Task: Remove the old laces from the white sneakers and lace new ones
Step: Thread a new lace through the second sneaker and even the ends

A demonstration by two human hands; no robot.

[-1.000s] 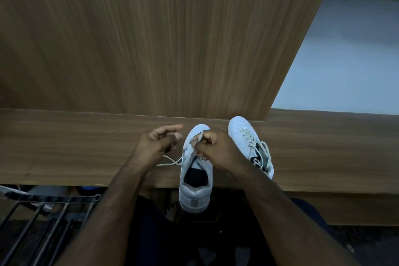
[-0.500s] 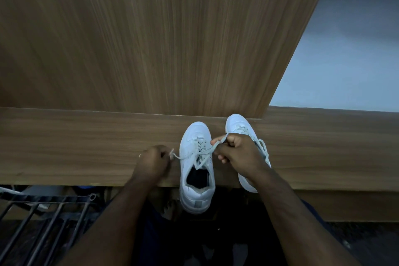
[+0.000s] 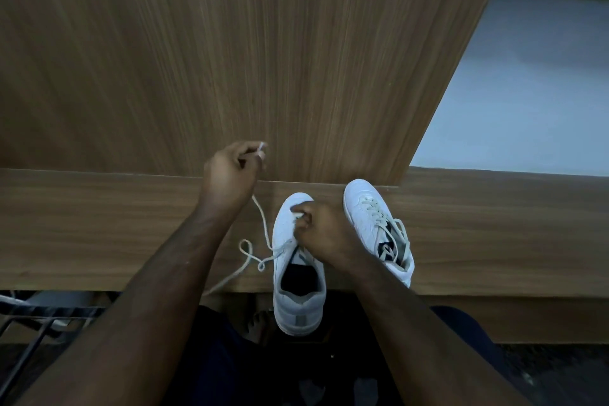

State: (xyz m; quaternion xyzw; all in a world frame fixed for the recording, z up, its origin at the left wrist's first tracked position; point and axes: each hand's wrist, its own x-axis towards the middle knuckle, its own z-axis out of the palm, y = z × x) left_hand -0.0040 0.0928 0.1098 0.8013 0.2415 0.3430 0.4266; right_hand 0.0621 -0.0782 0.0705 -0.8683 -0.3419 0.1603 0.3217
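Centrally, just below the middle of the frame, a white sneaker of smooth leather-like material sits on the wood-grain table, its rounded toe pointing up the frame and its heel hanging past the table's near edge, the dark insole showing through the open collar. Over its toe and eyelet area, the right hand has its fingers curled and pinches a bit of lace at the front of the shoe. Up and to the left, the left hand is raised with fingers curled, pinching the tip end of a pale, cord-like old lace; that lace runs down from the hand to the sneaker's side, and a loose stretch curls in small loops on the table left of the shoe and trails off the near edge. Right of centre lies the second sneaker, angled, fully laced with flat pale laces. A tall panel with fine vertical grain fills the upper frame. Dark metal bars show at the lower left.
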